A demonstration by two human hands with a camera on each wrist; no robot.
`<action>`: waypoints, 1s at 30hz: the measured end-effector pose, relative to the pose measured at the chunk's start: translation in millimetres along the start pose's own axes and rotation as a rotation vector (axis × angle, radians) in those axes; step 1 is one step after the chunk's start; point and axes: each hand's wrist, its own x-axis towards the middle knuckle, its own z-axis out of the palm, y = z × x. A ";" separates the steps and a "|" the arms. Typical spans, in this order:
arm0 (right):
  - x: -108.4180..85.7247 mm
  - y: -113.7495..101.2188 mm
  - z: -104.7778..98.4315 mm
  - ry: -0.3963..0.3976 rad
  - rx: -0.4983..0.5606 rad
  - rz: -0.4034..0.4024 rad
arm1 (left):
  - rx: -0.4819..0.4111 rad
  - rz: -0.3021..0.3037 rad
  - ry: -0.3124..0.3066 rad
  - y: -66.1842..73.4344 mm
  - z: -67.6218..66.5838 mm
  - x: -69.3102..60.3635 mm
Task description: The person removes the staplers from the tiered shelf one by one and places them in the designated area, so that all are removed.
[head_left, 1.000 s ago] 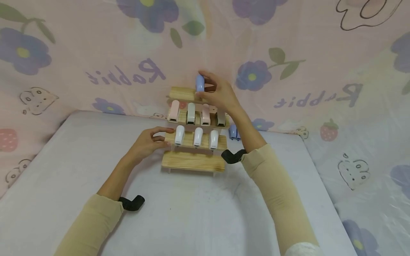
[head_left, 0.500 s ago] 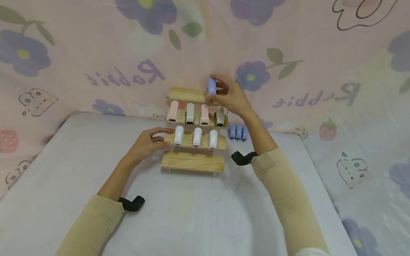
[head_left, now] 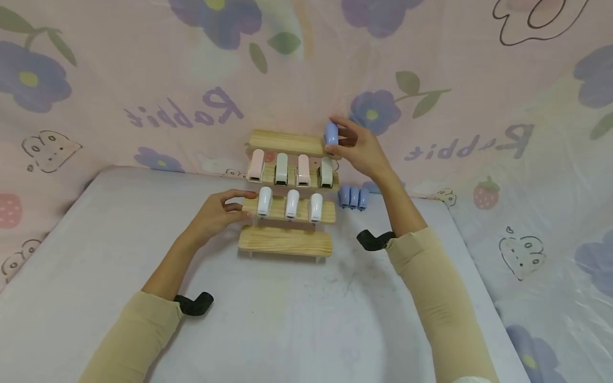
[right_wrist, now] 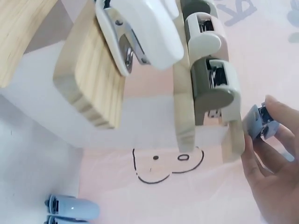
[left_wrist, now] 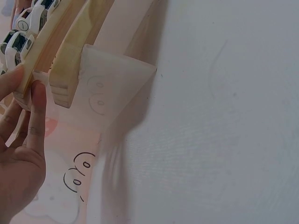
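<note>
A tiered wooden display rack (head_left: 284, 242) with translucent side panels stands at the back of the table. My left hand (head_left: 215, 217) pinches the left end of its second board from the bottom, thumb on one face and fingers on the other in the left wrist view. At the right end of the top board, my right hand (head_left: 366, 151) holds a small blue stapler (head_left: 331, 134) between thumb and fingers. White staplers (head_left: 292, 205) line the board by my left hand. Above them sits a row of pink staplers (head_left: 256, 166) and grey-green staplers (head_left: 326, 173).
On the table right of the rack, three more blue staplers (head_left: 354, 198) stand side by side. A patterned curtain (head_left: 191, 64) hangs close behind the rack. The white tabletop (head_left: 287, 319) stretches out in front.
My right hand has moved rightward along the top board with the blue stapler, uncovering the right grey-green stapler and the blue ones on the table. My left hand keeps its hold on the rack.
</note>
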 end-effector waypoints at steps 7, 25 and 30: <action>-9.6 6.2 -11.3 0.023 -0.016 0.016 | 0.008 -0.016 -0.003 0.5 -0.1 0.4; -23.0 22.9 -26.2 -0.003 0.080 0.041 | 0.030 -0.019 0.002 1.5 -0.5 1.3; -28.4 30.1 -29.4 -0.002 0.063 0.060 | 0.027 -0.015 0.003 1.4 -0.8 0.1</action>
